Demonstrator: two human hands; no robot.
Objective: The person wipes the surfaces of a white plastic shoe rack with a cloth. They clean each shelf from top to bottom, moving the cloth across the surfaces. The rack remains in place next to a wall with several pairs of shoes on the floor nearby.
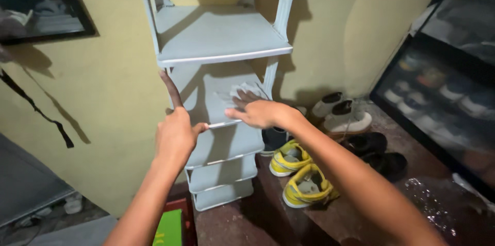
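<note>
We see a pale grey-blue rack (221, 40) against a mustard-yellow wall (113, 86). Our right hand (260, 112) lies on a whitish cloth (242, 93). Beside the rack sit yellow-and-grey sneakers (299, 174), white shoes with dark openings (345, 114) and black shoes (376, 153). We also note a bright green box (169, 228) and a reddish-brown floor (232, 225).

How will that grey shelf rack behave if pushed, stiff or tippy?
The grey shelf rack looks tall, narrow and empty, so probably light and apt to tip. The left hand grips its front post, perhaps steadying it. Thin shelves may flex.
</note>
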